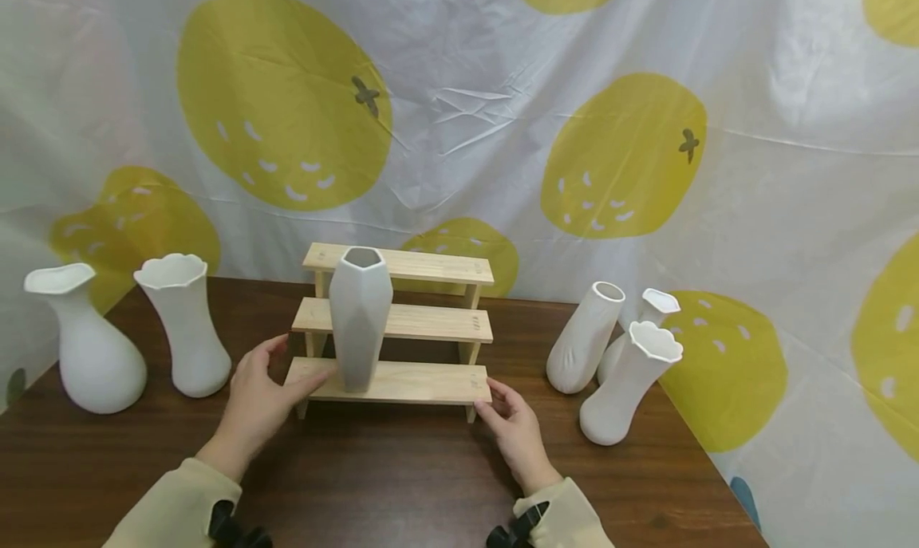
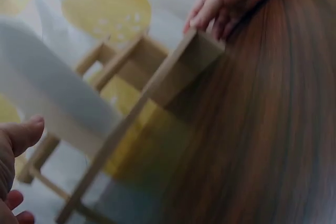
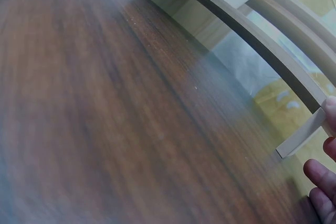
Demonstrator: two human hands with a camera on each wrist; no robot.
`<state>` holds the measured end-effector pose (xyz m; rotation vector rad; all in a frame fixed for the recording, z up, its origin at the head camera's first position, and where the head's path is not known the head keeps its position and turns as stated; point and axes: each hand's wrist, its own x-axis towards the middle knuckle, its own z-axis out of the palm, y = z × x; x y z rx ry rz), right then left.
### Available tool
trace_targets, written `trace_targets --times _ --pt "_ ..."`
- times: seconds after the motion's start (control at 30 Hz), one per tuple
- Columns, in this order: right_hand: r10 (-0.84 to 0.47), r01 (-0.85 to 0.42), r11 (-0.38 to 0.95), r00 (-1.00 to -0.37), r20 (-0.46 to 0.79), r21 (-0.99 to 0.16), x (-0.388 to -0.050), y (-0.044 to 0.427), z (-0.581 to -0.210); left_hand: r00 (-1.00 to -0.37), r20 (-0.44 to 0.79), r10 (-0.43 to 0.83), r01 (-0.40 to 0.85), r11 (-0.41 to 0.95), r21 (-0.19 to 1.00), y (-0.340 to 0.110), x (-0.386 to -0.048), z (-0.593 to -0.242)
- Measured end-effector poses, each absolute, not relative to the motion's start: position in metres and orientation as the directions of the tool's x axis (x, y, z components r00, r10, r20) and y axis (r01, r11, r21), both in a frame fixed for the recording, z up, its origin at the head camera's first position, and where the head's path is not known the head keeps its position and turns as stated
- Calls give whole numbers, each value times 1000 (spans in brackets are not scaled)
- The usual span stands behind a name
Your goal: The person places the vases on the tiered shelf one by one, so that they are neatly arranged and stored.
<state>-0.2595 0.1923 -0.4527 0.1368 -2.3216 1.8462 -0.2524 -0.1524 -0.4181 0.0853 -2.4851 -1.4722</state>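
While a smooth, faceted vase (image 1: pixel 361 317) stands upright towards 9 o'clock on the lowest step of the pale wooden stand (image 1: pixel 431 382), hiding part of the upper steps, the right hand (image 1: pixel 515 436) pinches that step's 3 o'clock end. The left hand (image 1: pixel 254 400) is loose, its thumb clear of the vase in the left wrist view. Only the head view shows two vases (image 1: pixel 188 337) at 9 o'clock and three vases (image 1: pixel 585 344) at 3, on the desk (image 1: pixel 388 476).

Person's L hand (image 1: pixel 253 395) held w/ thumb (image 2: pixel 25 134) out straight, R hand (image 1: pixel 515 428) pinching, both forearms (image 1: pixel 175 506) angled fwd.
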Motion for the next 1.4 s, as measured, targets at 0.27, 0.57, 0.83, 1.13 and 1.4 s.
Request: trace_targets --times 0.27,0.57,0.83,1.13,1.4 --pt "36 -180 227 -980 193 -957 -260 192 -453 -992 94 -86 53 392 919 -174 -262 -447" --pt "39 -182 234 -980 197 -955 -258 191 -451 -999 -20 -42 -29 236 971 -176 -260 -466" --pt "41 -182 245 -979 198 -952 -257 191 -451 -1000 -4 -19 -9 253 967 -174 -261 -475" --pt "56 -184 251 -977 204 -950 -276 200 -480 -1000 15 -26 8 260 966 -175 -261 -477" --pt "77 -173 250 -977 197 -953 -277 200 -483 -999 14 -33 5 257 967 -176 -261 -478"
